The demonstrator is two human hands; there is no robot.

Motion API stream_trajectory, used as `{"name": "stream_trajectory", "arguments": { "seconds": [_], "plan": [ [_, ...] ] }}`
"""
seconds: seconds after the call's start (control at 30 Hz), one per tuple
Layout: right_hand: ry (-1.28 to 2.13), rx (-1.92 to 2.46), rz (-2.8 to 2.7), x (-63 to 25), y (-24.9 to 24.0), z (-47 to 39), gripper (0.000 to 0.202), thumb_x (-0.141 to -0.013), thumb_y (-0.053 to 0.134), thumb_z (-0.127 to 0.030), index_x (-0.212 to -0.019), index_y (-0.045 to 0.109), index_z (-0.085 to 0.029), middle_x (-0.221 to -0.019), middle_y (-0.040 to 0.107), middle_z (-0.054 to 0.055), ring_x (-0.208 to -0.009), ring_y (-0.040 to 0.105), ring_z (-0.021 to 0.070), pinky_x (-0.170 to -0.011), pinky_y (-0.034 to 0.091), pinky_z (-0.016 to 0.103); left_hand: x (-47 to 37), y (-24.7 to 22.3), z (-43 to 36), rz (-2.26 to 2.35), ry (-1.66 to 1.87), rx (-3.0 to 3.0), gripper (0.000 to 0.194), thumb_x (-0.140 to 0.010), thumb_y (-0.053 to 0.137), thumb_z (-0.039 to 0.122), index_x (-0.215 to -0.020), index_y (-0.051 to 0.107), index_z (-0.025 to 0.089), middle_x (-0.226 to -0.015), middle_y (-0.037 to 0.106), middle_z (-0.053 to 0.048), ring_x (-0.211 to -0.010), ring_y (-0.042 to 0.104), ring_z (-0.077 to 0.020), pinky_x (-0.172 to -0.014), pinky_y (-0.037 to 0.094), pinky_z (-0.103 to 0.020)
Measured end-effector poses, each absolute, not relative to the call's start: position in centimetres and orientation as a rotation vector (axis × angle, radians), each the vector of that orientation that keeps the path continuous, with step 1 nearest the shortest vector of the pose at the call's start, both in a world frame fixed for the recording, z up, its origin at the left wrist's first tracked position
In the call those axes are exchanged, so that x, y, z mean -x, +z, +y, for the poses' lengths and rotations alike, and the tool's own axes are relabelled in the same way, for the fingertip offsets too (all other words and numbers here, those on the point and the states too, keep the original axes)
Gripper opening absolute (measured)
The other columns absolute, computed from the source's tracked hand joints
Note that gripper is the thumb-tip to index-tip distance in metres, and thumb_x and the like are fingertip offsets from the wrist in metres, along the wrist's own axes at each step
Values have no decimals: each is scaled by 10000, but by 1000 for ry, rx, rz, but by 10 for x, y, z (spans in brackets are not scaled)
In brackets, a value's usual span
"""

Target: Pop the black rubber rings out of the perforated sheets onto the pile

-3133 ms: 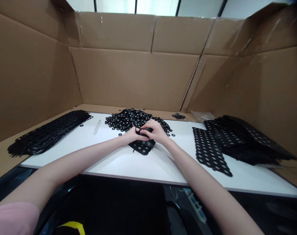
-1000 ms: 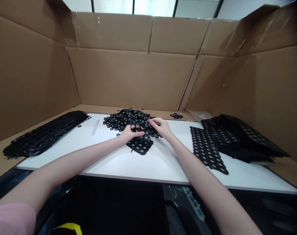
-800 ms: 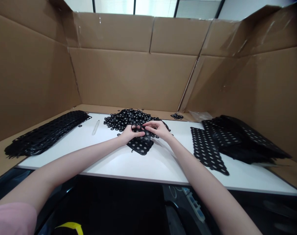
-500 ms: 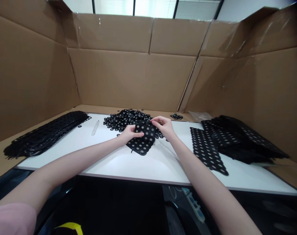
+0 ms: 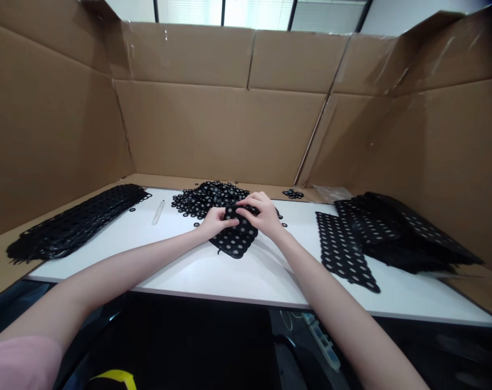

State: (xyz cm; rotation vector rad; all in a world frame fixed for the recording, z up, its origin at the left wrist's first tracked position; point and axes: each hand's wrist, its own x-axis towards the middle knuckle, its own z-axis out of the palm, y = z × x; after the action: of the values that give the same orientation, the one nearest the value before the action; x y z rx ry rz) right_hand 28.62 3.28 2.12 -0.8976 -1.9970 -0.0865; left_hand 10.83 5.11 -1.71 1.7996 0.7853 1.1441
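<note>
My left hand (image 5: 216, 222) grips the left edge of a black sheet with rows of round light spots (image 5: 237, 238), its thumb lying on the front face. The sheet is bent, and its lower corner hangs down over the white table. My right hand (image 5: 262, 214) pinches at the sheet's upper edge, thumb and fingers close together; whether a small piece is between them I cannot make out. Just behind the sheet spreads a heap of small black rings (image 5: 209, 197), partly hidden by my hands.
A thick stack of black perforated strips (image 5: 79, 222) lies at the left, near a clear, pen-like tool (image 5: 158, 212). On the right are a flat spotted sheet (image 5: 345, 249) and a pile of similar sheets (image 5: 400, 233). Cardboard walls (image 5: 221, 130) surround the white table (image 5: 181, 276).
My right hand has moved left, from the ring heap beside the sheet onto the sheet's upper edge. My left hand and the sheet stay nearly in place.
</note>
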Motion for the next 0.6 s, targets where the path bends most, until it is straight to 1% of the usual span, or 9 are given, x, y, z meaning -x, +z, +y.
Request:
{"name": "stream_trajectory", "arguments": {
  "seconds": [0.1,0.17,0.23,0.33,0.5,0.6],
  "plan": [
    [-171,892,-2068,-280,21,29,245,-730,661,-376,-940,677,-250,-891,616,56,-874,509,228,-794,385,388,-108,-18,52,804,1161,-1837,274,-630,705,356,-604,558,126,-559,522,28,-536,456,-105,-523,326,-233],
    [-235,900,-2046,-279,20,29,276,-733,660,-367,-986,666,-255,-932,607,58,-908,499,234,-811,369,395,-109,-18,52,793,1153,-1837,267,-629,706,349,-617,556,128,-562,517,33,-535,447,-102,-527,321,-233],
    [-258,888,-2062,-279,19,30,249,-753,645,-344,-990,668,-269,-948,607,53,-923,494,230,-824,354,398,-109,-17,51,776,1150,-1849,269,-626,708,349,-619,553,130,-563,513,37,-538,444,-102,-535,324,-233],
    [-236,873,-2157,-279,17,34,199,-766,635,-341,-948,683,-279,-904,624,42,-894,497,215,-808,342,384,-109,-17,51,772,1149,-1887,283,-627,705,363,-589,549,130,-547,496,39,-536,431,-100,-535,319,-233],
    [-191,901,-2217,-278,16,36,204,-751,646,-398,-880,686,-245,-796,642,29,-812,509,190,-768,329,349,-109,-16,49,830,1112,-1992,308,-624,697,377,-538,533,131,-508,442,44,-510,372,-90,-506,274,-229],
    [-200,909,-2214,-276,16,34,145,-789,612,-356,-806,673,-226,-742,643,23,-785,509,180,-757,313,339,-109,-15,47,871,1115,-2041,305,-639,677,366,-516,517,137,-500,421,45,-506,351,-89,-503,256,-232]
  ]
}}
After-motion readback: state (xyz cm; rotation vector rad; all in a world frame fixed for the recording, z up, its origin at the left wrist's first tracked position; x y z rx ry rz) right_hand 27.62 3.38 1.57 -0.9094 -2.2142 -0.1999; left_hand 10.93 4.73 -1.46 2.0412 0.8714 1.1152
